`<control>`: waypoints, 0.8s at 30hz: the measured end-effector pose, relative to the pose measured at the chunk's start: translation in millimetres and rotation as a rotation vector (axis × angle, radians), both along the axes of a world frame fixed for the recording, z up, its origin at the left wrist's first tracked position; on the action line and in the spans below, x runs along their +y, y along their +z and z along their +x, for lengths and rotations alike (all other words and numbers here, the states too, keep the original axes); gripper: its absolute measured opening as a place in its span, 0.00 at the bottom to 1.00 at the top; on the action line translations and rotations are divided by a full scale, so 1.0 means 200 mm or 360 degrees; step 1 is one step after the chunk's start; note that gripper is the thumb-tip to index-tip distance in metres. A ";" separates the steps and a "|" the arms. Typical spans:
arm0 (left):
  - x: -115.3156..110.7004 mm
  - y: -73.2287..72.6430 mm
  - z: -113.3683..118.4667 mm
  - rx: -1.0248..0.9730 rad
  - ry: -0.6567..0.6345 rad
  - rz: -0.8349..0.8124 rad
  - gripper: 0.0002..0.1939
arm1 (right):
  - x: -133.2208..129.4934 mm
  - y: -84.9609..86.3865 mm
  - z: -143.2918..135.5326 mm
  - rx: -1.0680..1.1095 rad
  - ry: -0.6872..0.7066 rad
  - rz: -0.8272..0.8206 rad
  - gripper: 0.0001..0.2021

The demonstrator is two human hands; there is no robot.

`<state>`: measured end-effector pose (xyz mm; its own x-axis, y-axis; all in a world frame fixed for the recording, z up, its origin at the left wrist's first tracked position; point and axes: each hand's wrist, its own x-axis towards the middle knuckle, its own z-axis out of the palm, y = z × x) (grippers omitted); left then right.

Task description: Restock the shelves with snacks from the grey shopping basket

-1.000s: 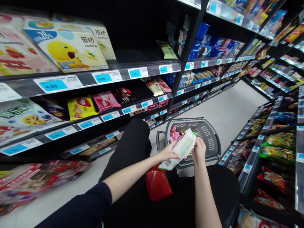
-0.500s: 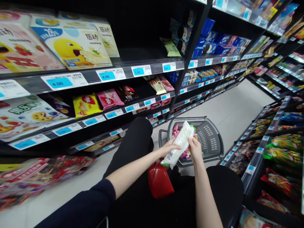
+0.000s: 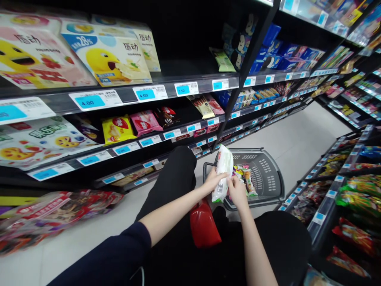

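A: What lies nearest, and what is in hand?
B: A glossy red item rests between the forearms. Beyond it, the left hand grips a white packet, thumb across its face. The right hand's fingers bunch at the packet's edge; whether they pinch it, I cannot tell. Step: handling the packet, judged an inspection or adjustment.
A: What does a further move call for?
B: In my judgement, light pressure and a secure left grip.
A: Packet's condition?
B: White, shiny wrapper, pale green on its face, green at the near end, barcode low down. Held tilted. No tear visible.
A: Beyond the hands?
B: A grey basket holding colourful snack packs.
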<state>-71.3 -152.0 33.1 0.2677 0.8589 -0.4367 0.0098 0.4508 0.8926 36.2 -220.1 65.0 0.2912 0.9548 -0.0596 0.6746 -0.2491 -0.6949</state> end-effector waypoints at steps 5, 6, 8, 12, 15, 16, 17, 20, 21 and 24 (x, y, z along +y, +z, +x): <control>0.03 0.03 -0.01 0.0434 0.0030 0.0227 0.27 | -0.01 -0.02 -0.11 -0.0674 0.0062 -0.0332 0.09; 0.03 0.04 -0.01 0.0468 0.0036 0.0248 0.27 | -0.01 -0.02 -0.12 -0.0681 0.0028 -0.0389 0.09; 0.05 0.05 -0.02 0.0497 0.0060 0.0245 0.27 | 0.00 -0.03 -0.11 -0.0548 -0.0008 -0.0403 0.08; 0.09 0.03 -0.03 0.0241 0.0066 0.0085 0.24 | 0.01 -0.04 -0.03 0.0188 0.0195 -0.0218 0.10; 0.11 0.01 -0.03 0.0012 0.0008 -0.0007 0.24 | 0.01 -0.04 0.00 0.0463 0.0258 -0.0138 0.12; 0.11 0.00 -0.03 0.0062 0.0019 0.0005 0.24 | 0.01 -0.04 0.00 0.0423 0.0228 -0.0154 0.11; 0.11 0.00 -0.03 0.0166 0.0045 0.0035 0.25 | 0.01 -0.04 -0.02 0.0334 0.0182 -0.0185 0.11; 0.09 0.02 -0.04 0.0470 0.0106 0.0130 0.27 | 0.00 -0.04 -0.06 0.0050 0.0049 -0.0297 0.08; 0.07 0.02 -0.04 0.0518 0.0099 0.0163 0.28 | 0.00 -0.05 -0.07 0.0042 0.0026 -0.0357 0.07; 0.04 0.05 -0.03 0.0607 0.0027 0.0355 0.29 | 0.00 -0.06 -0.08 0.0249 0.0059 -0.0587 0.06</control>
<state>-77.9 -144.8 42.3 0.1083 0.9462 -0.3049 0.3518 0.2504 0.9020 19.8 -220.8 52.4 0.2174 0.8706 -0.4415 0.5807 -0.4789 -0.6584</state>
